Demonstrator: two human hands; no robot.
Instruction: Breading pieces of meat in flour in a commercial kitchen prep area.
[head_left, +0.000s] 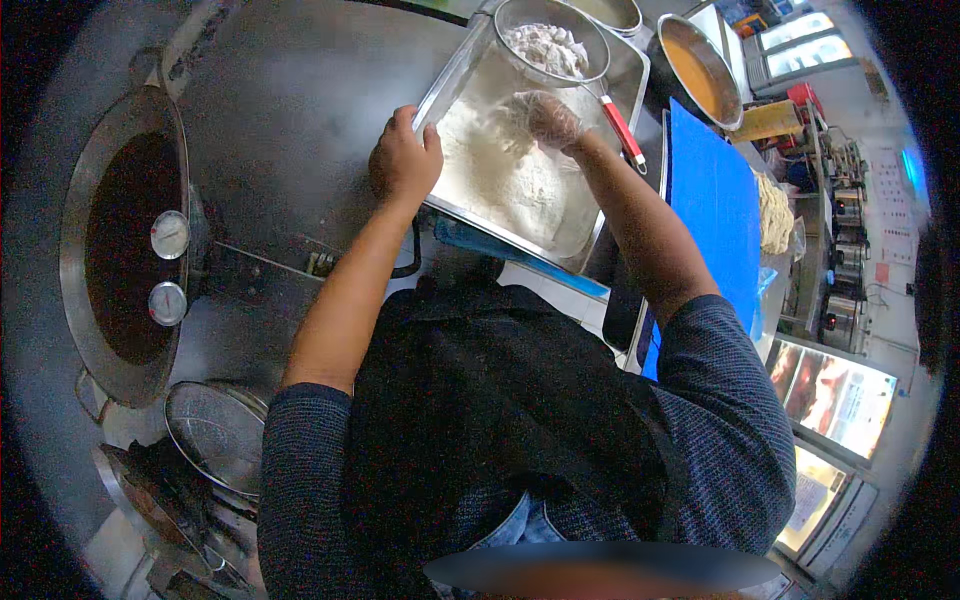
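My left hand (406, 159) is bare and grips the left rim of a rectangular metal tray (501, 238). White flour (531, 187) lies loose and heaped inside the tray. My right hand (553, 120) wears a clear plastic glove and is down in the flour; its fingers are blurred, so what they hold cannot be told. Just beyond it, a round wire-mesh strainer (517, 69) sits over the tray's far end, its red handle (618, 126) pointing towards my right forearm. Flour-coated pieces (547, 49) of food are heaped in the strainer.
A large wok (79, 262) of dark liquid stands at left, with two dial thermometers (169, 235) at its rim. Another mesh strainer (214, 435) lies nearer. To the right are a blue board (712, 202) and a metal bowl (739, 112) of orange-brown liquid. Dough-like food (774, 214) lies beyond.
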